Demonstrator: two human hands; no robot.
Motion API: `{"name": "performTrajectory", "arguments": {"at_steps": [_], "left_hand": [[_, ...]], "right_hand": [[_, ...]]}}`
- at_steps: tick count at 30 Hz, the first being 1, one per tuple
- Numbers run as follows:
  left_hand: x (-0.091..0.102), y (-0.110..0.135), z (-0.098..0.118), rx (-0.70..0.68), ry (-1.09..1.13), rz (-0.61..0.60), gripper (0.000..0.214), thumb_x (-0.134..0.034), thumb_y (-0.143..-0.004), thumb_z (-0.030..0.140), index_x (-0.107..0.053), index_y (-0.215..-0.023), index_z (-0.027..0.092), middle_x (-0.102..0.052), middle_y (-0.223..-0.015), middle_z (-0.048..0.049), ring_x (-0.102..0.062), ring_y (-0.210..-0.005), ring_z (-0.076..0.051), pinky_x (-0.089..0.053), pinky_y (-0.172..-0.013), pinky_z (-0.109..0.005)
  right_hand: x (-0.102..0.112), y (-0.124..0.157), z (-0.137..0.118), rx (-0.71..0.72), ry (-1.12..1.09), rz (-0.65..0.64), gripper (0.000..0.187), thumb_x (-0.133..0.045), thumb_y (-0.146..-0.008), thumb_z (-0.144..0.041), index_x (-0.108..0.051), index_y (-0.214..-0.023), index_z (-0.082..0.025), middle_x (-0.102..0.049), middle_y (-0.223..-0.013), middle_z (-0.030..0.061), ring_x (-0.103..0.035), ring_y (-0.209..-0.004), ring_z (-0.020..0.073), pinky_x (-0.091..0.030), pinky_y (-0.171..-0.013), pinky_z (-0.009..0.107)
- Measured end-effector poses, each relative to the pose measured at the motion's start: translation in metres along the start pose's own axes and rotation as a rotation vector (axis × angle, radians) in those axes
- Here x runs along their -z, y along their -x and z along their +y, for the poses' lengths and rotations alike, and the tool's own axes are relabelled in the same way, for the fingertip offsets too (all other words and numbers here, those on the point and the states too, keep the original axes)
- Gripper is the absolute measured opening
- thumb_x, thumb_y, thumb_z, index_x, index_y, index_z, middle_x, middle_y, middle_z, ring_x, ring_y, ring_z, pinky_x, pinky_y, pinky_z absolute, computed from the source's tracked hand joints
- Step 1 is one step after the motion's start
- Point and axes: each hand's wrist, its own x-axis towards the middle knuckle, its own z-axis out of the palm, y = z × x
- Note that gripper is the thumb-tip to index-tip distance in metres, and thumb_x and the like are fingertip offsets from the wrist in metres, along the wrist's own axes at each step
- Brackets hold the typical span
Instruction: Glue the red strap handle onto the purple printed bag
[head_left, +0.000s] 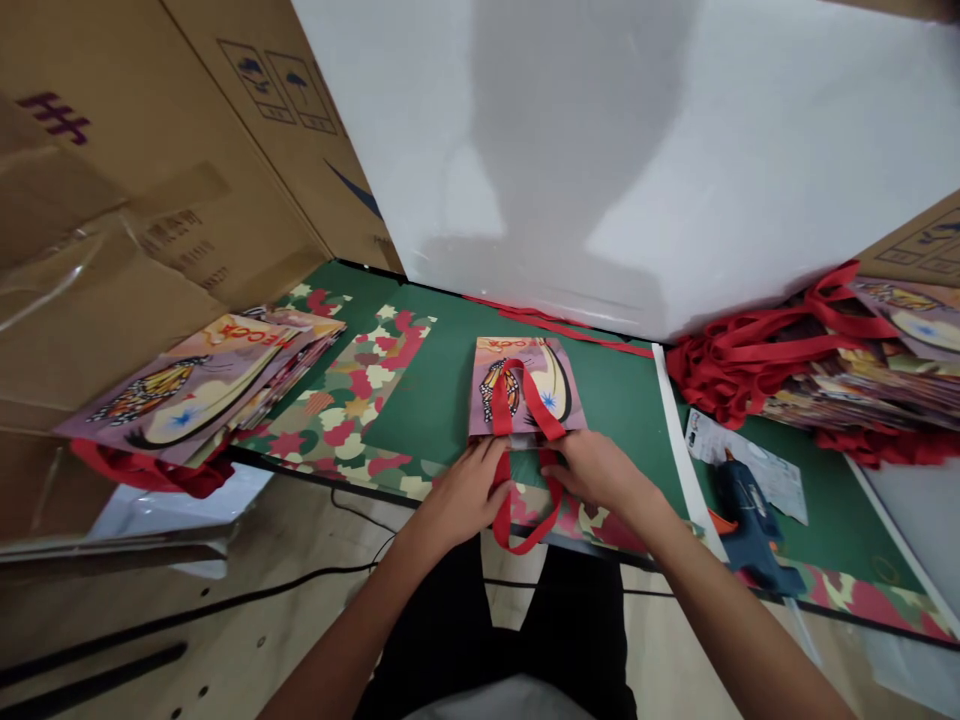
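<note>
A small paper bag printed with a butterfly lies flat on the green work surface, its open edge toward me. One of its red ribbon handles lies folded over the printed face, while the other hangs toward the table's front edge. At the left of the bag's mouth, my left hand is closed on the rim near the handle. My right hand grips the same rim on the right, its thumb and fingers around the edge. Some fingertips are hidden behind the bag and straps.
Printed bags lie piled at the left against a cardboard box. Another stack of bags with red handles stands at the right. A dark glue gun rests near the front edge. A white board rises behind.
</note>
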Motion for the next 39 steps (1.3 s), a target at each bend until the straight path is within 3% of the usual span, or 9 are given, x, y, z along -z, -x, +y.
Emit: {"name": "performTrajectory", "arguments": {"at_steps": [10, 13, 17, 21, 25, 28, 32, 36, 39], "left_hand": [[0.002, -0.007, -0.002, -0.036, 0.034, 0.053, 0.027, -0.049, -0.104, 0.030, -0.056, -0.127, 0.019, -0.066, -0.122, -0.0108, -0.067, -0.111, -0.025, -0.056, -0.094, -0.040], [-0.008, -0.007, -0.005, -0.091, 0.012, 0.250, 0.027, -0.043, -0.107, 0.030, -0.064, -0.121, 0.020, -0.070, -0.119, -0.0083, -0.070, -0.105, -0.020, -0.056, -0.094, -0.034], [-0.019, 0.000, -0.007, -0.258, -0.098, 0.644, 0.014, -0.058, -0.100, 0.019, -0.072, -0.104, 0.019, -0.073, -0.106, -0.0067, -0.070, -0.098, -0.017, -0.056, -0.092, -0.030], [-0.021, -0.001, 0.002, -0.102, -0.278, 0.896, 0.003, -0.074, -0.090, 0.024, -0.077, -0.090, 0.023, -0.064, -0.109, -0.0116, -0.063, -0.106, -0.025, -0.054, -0.095, -0.045], [-0.023, -0.014, 0.009, 0.041, -0.222, 0.813, 0.014, -0.073, -0.091, 0.034, -0.074, -0.088, 0.020, -0.042, -0.154, -0.0143, -0.041, -0.144, -0.037, -0.044, -0.112, -0.060], [-0.025, -0.020, 0.007, 0.062, -0.065, 0.757, 0.023, -0.070, -0.092, 0.036, -0.063, -0.082, 0.017, -0.038, -0.160, -0.0159, -0.036, -0.151, -0.036, -0.042, -0.117, -0.057], [-0.027, -0.020, 0.002, 0.022, 0.108, 0.710, 0.024, -0.070, -0.091, 0.033, -0.063, -0.107, 0.017, -0.036, -0.161, -0.0167, -0.043, -0.148, -0.031, -0.044, -0.119, -0.047], [-0.030, -0.020, -0.001, -0.012, 0.133, 0.725, 0.055, -0.072, -0.088, 0.029, -0.052, -0.138, 0.018, -0.033, -0.163, -0.0177, -0.039, -0.150, -0.031, -0.042, -0.120, -0.043], [-0.031, -0.019, -0.002, -0.015, 0.143, 0.713, 0.052, -0.072, -0.089, 0.028, -0.054, -0.136, 0.018, -0.032, -0.164, -0.0170, -0.039, -0.151, -0.030, -0.042, -0.120, -0.042]], "right_hand": [[-0.003, -0.005, 0.008, -0.003, -0.002, 0.022, 0.018, -0.060, -0.096, -0.028, -0.074, -0.104, -0.020, -0.076, -0.108, 0.0086, -0.072, -0.093, 0.0226, -0.044, -0.075, 0.027], [-0.004, -0.005, 0.006, -0.012, -0.012, 0.045, 0.022, -0.059, -0.099, -0.036, -0.073, -0.103, -0.019, -0.076, -0.103, 0.0082, -0.072, -0.091, 0.0233, -0.044, -0.074, 0.028], [-0.008, -0.003, 0.002, -0.013, -0.017, 0.098, 0.042, -0.043, -0.107, -0.047, -0.073, -0.101, -0.019, -0.077, -0.099, 0.0088, -0.072, -0.088, 0.0237, -0.043, -0.073, 0.029], [-0.016, -0.002, -0.001, -0.048, 0.006, 0.125, 0.049, -0.032, -0.110, -0.040, -0.074, -0.096, -0.019, -0.076, -0.096, 0.0091, -0.072, -0.085, 0.0223, -0.043, -0.074, 0.029], [-0.026, 0.000, -0.001, -0.041, -0.045, 0.217, 0.044, -0.037, -0.109, -0.039, -0.074, -0.095, -0.019, -0.076, -0.097, 0.0067, -0.070, -0.091, 0.0205, -0.043, -0.081, 0.028], [-0.031, 0.001, 0.000, -0.004, -0.098, 0.270, 0.039, -0.041, -0.108, -0.037, -0.074, -0.096, -0.019, -0.076, -0.101, 0.0052, -0.069, -0.093, 0.0191, -0.044, -0.082, 0.027], [-0.041, 0.004, 0.004, 0.053, -0.131, 0.359, 0.031, -0.047, -0.106, -0.033, -0.074, -0.101, -0.020, -0.076, -0.106, 0.0044, -0.070, -0.091, 0.0190, -0.046, -0.079, 0.027], [-0.045, 0.015, 0.003, 0.180, -0.178, 0.677, 0.025, -0.051, -0.104, -0.026, -0.073, -0.096, -0.018, -0.077, -0.101, 0.0053, -0.070, -0.081, 0.0158, -0.048, -0.072, 0.027], [-0.033, 0.020, -0.003, 0.245, -0.240, 0.907, 0.017, -0.057, -0.101, -0.024, -0.072, -0.101, -0.017, -0.075, -0.105, 0.0078, -0.069, -0.092, 0.0177, -0.052, -0.083, 0.029]]}}
